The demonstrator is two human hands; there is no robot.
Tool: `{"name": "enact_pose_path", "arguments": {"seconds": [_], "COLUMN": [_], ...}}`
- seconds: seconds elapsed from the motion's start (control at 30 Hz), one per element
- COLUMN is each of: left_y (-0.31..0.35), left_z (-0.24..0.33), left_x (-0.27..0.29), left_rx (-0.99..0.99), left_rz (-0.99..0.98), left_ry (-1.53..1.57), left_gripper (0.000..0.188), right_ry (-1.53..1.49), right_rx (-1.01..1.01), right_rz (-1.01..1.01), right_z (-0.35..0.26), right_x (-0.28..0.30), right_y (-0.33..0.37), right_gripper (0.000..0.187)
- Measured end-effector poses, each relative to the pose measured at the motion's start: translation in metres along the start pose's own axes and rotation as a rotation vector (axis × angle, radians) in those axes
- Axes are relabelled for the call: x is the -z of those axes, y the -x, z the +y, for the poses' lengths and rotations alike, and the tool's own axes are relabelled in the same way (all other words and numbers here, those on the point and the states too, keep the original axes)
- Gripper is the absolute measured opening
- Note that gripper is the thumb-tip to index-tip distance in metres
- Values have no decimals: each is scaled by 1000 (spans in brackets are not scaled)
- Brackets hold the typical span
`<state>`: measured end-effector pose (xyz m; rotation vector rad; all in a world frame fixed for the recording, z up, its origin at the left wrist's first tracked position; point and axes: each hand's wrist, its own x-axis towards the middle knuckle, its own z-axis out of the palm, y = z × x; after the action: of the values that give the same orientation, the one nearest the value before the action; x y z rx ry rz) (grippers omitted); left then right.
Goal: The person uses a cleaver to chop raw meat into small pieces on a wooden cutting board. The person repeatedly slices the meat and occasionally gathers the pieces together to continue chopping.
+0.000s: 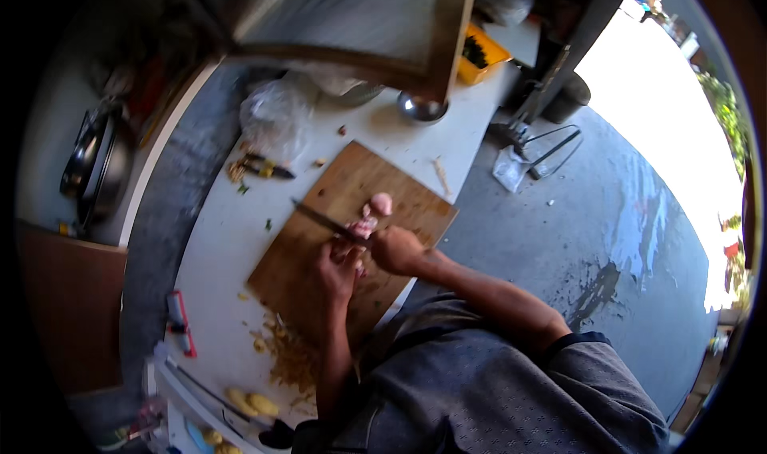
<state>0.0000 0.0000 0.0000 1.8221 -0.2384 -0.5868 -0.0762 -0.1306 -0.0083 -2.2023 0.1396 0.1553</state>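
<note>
A wooden cutting board point(304, 270) lies at an angle on the white table. My right hand point(397, 250) is closed around the handle of a knife point(318, 218), its dark blade pointing away to the left. Under and beside the blade are pieces of pink raw meat point(363, 226). My left hand point(337, 272) pinches the meat on the near side of the blade, its fingertips close to the edge. A rounder, pale pink piece point(381, 204) sits just beyond, touched by neither hand. The fingers partly hide the meat being held.
Yellowish peelings point(289, 358) and potatoes point(252, 402) lie at the table's near left. Beyond the board are yellow-and-black pliers point(268, 166), a clear plastic bag point(276, 120), a metal bowl point(422, 108) and a yellow bin point(482, 55). A wood-framed panel point(351, 53) overhangs the far side.
</note>
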Motion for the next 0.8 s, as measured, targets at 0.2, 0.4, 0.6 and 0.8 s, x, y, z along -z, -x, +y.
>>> {"name": "enact_pose_path", "arguments": {"seconds": [0.2, 0.4, 0.6, 0.8], "left_y": [-37, -42, -81, -66], "left_z": [-112, -94, -154, -157], "left_x": [-59, -64, -44, -36], "left_rx": [-148, -126, -236, -546], "left_rz": [195, 188, 443, 536], "left_ry": [163, 82, 220, -76], "left_gripper": [11, 6, 13, 21], "right_ry": [73, 88, 32, 145], "right_rx": [-90, -148, -103, -6], "right_rz": [-2, -27, 24, -18], "right_z": [90, 94, 86, 73], "right_x": [36, 52, 72, 87], "right_y": [-7, -2, 7, 35], "right_gripper": [44, 29, 31, 23]}}
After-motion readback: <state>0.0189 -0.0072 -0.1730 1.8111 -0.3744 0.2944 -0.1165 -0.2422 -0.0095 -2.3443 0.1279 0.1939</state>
